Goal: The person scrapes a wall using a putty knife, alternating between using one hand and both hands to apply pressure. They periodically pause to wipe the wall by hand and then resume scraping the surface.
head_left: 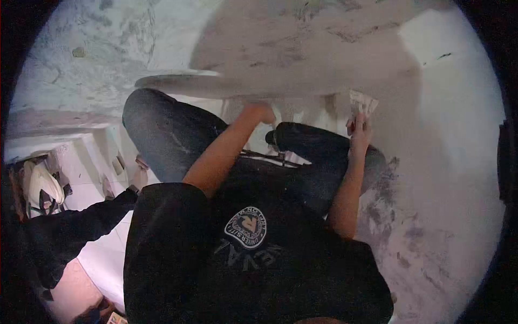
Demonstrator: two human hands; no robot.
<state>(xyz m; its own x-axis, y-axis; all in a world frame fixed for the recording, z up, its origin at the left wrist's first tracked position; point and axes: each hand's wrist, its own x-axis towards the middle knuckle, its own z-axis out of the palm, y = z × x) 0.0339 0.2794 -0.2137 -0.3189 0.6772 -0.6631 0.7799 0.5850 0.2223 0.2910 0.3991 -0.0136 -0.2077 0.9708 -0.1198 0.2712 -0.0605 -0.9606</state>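
Observation:
My right hand (358, 132) is closed around the lower end of a pale, flat, paper-like piece (363, 101). It widens toward the top and carries faint dark marks; its exact kind does not show. My left hand (261, 112) is over the gap between my bent knees, close to the pale ledge. Its fingers look curled and slightly blurred, and whatever they may hold is hidden. Ahead of both hands is a smudged, whitish wall-like surface (302, 51) with a large shadow across it.
My legs in dark jeans (170, 129) are folded below the ledge. At the left, another person's black sleeve (89, 221) reaches in, with that person's hand (140, 175) near some light upright strips. A cream-coloured object (43, 186) lies at the far left.

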